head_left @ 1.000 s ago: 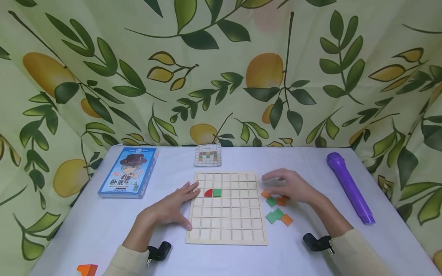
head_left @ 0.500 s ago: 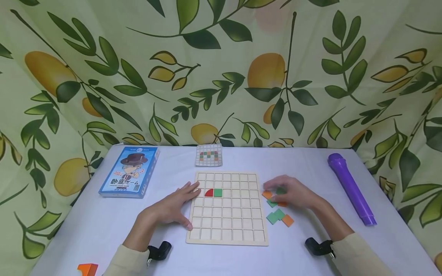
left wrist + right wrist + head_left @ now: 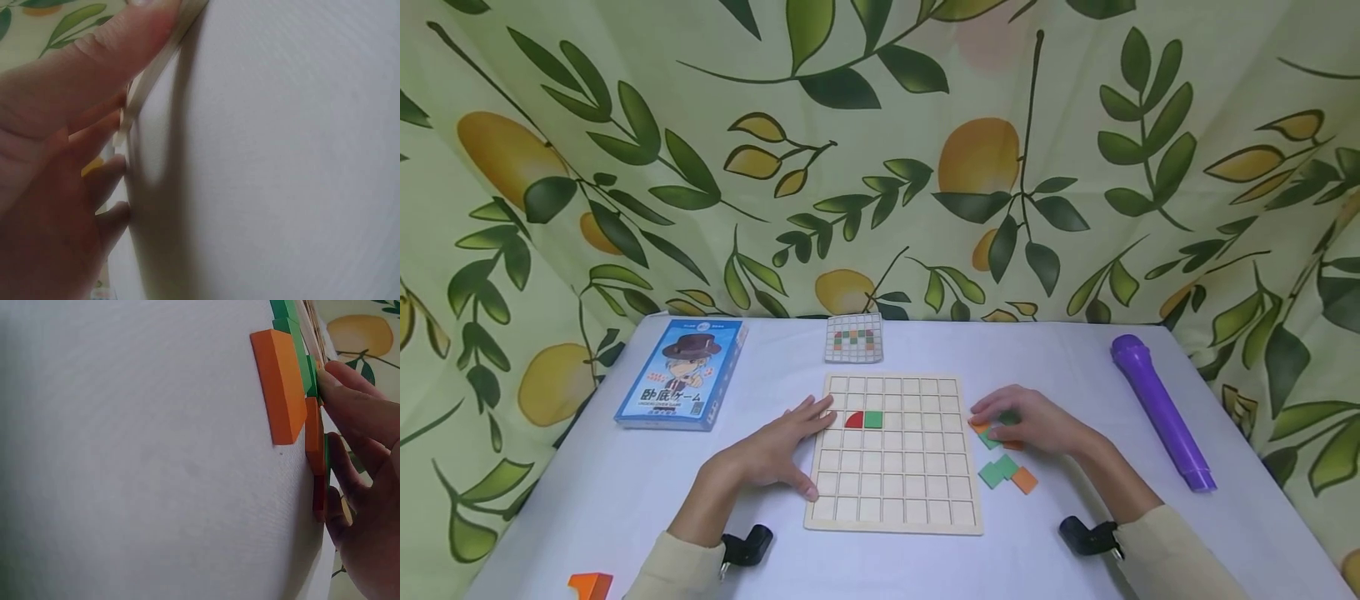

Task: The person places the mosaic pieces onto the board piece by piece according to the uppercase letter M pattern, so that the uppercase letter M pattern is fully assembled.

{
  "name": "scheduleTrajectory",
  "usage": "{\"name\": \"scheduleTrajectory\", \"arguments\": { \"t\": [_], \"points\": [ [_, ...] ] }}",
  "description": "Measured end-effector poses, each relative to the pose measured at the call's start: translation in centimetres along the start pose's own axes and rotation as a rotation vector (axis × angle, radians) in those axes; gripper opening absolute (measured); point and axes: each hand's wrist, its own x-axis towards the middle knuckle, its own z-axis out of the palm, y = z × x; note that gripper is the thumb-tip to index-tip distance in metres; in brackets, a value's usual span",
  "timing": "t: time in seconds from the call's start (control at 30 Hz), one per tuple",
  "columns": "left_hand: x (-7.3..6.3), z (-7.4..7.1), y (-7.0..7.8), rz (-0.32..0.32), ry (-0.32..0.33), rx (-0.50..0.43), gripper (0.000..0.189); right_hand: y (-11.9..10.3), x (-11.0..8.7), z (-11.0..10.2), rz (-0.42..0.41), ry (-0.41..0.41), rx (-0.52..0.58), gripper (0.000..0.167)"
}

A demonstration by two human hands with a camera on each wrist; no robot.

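A square wooden grid board (image 3: 895,483) lies on the table, a red quarter-round tile (image 3: 854,420) and a green square tile (image 3: 873,419) side by side in its cells. My left hand (image 3: 771,446) rests spread along the board's left edge; in the left wrist view its thumb (image 3: 119,47) presses at the rim. Right of the board, my right hand (image 3: 1030,419) bends over a loose group of tiles. Its thumb and index finger pinch an orange tile (image 3: 979,427) nearest the board. Under and beside the fingers lie green tiles (image 3: 991,475), orange tiles (image 3: 1024,480) and a red tile (image 3: 319,497).
Behind the board stands a small pattern card (image 3: 853,338) printed with coloured squares on a grid. A blue game box (image 3: 681,375) lies at the back left, a purple tube-shaped object (image 3: 1161,408) at the right. An orange block (image 3: 591,586) sits at the front left.
My right hand has come down over the tiles, its thumb and index finger closing in around the orange one. The left hand has stayed on the board's edge.
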Motion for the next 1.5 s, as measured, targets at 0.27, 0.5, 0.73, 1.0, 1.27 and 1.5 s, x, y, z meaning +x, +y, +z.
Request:
{"name": "scheduleTrajectory", "arguments": {
  "t": [0.27, 0.5, 0.73, 1.0, 1.27, 1.5],
  "points": [
    [0.0, 0.0, -0.1, 0.005, -0.001, -0.014, 0.115, 0.3, 0.4, -0.1, -0.015, -0.015, -0.007, 0.024],
    [-0.2, 0.0, -0.1, 0.012, -0.006, -0.01, 0.116, 0.3, 0.6, -0.2, -0.009, -0.019, 0.029, 0.021],
    [-0.2, 0.0, 0.0, 0.004, -0.007, -0.012, 0.115, 0.2, 0.7, -0.3, 0.019, -0.025, 0.039, 0.02],
    [-0.2, 0.0, 0.1, -0.004, -0.001, -0.021, 0.115, 0.1, 1.1, -1.1, 0.05, -0.018, 0.072, 0.017],
    [-0.1, -0.1, 0.0, 0.006, -0.006, -0.019, 0.115, -0.6, 1.5, -1.5, 0.051, 0.013, 0.114, 0.02],
    [-0.1, 0.1, 0.0, -0.008, -0.002, -0.004, 0.115, -1.2, 1.6, -1.1, 0.011, 0.0, 0.122, 0.023]
  ]
}}
